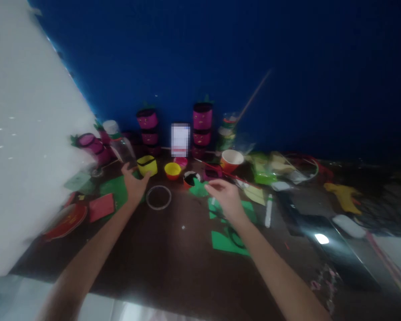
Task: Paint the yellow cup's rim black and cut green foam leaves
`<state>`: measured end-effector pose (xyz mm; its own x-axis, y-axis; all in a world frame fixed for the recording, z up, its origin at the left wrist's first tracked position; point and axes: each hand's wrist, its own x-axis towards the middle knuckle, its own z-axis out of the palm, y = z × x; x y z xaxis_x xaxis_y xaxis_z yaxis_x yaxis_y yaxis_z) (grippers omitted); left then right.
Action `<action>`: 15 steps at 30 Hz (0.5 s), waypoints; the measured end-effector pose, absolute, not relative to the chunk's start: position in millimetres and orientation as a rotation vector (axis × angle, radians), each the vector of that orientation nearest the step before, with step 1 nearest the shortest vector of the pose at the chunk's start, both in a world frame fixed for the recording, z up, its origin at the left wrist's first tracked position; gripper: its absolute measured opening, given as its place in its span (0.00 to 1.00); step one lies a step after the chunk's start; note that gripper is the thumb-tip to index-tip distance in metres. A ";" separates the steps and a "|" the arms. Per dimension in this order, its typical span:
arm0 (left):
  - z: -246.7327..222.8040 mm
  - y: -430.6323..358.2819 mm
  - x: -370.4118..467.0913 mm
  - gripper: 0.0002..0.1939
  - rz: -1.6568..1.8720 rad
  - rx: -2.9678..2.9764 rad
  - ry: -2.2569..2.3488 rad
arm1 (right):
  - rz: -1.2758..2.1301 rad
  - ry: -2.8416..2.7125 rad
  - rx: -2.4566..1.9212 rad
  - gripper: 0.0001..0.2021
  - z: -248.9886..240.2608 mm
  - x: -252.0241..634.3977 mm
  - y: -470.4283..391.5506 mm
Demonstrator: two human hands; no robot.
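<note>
My left hand point(135, 183) reaches to the left side of a yellow cup with a black band point(147, 166), its thumb and fingers around the cup's near side. Between the thumb and fingers of my right hand point(224, 194) is a green leaf-shaped cutout point(198, 187). The cutout hangs just in front of a small cup with dark and white contents point(190, 178). A small yellow and orange cup point(173, 170) stands between the hands. Below it lies a clear ring point(158, 197). Blur softens the finger edges.
Purple stacked cups point(202, 118) and a bright screen point(181, 140) stand by the blue wall. A clear bottle point(123, 147) is behind my left hand. Green sheets point(229, 243), a marker point(269, 211), an orange-white cup point(231, 160) and a black tablet-like object point(341, 249) lie toward the right.
</note>
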<state>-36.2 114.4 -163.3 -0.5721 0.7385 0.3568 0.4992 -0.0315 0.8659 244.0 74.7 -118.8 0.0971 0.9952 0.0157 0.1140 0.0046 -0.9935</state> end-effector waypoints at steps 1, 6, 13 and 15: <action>-161.2 113.6 -37.1 0.40 1.661 1.247 1.977 | 1.073 -1.218 -1.331 0.12 -119.2 244.5 74.6; -150.4 107.8 -44.9 0.35 1.670 0.934 1.789 | 1.083 -1.183 -1.326 0.14 -121.5 247.3 74.3; -132.3 75.0 -33.9 0.25 1.529 0.898 1.525 | 1.110 -1.135 -1.323 0.15 -118.4 248.6 70.5; -128.3 63.5 -25.2 0.27 1.481 0.924 1.379 | 1.123 -1.110 -1.313 0.15 -117.1 249.1 68.9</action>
<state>-25.2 63.5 -128.3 -0.3306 0.9426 -0.0471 -0.1144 0.0095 0.9934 249.1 68.9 -117.1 0.1339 0.9904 -0.0334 0.0221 -0.0367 -0.9991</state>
